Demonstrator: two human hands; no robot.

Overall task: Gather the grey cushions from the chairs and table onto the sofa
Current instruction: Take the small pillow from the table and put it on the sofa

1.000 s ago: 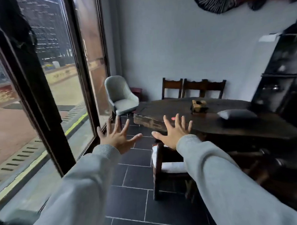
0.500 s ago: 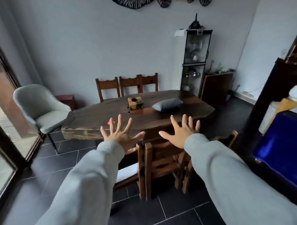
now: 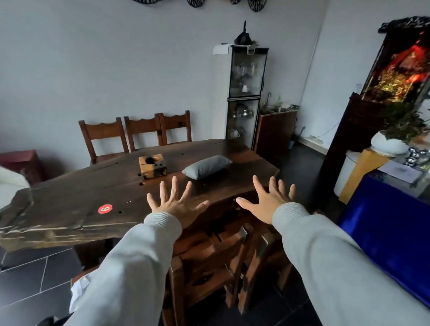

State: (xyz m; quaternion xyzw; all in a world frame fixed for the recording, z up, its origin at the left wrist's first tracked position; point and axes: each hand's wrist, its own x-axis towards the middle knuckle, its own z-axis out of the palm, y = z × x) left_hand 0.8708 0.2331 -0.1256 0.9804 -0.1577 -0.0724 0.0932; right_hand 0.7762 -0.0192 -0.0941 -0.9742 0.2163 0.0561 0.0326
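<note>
One grey cushion [image 3: 205,166] lies on the right part of the dark wooden table [image 3: 70,198]. My left hand [image 3: 175,204] is stretched out with fingers spread, just in front of the cushion and a little left of it, holding nothing. My right hand [image 3: 268,200] is also spread and empty, to the right of the cushion near the table's corner. Neither hand touches the cushion. No sofa is in view.
A wooden block holder [image 3: 152,166] and a red round sticker [image 3: 105,208] are on the table. Wooden chairs [image 3: 213,269] are tucked in below my hands, three more [image 3: 136,131] at the far side. A glass cabinet [image 3: 246,95] and a blue-draped stand [image 3: 394,231] are to the right.
The view has swung right from the window to the table and come closer. The cushion now lies just beyond my hands, which stay spread and empty.
</note>
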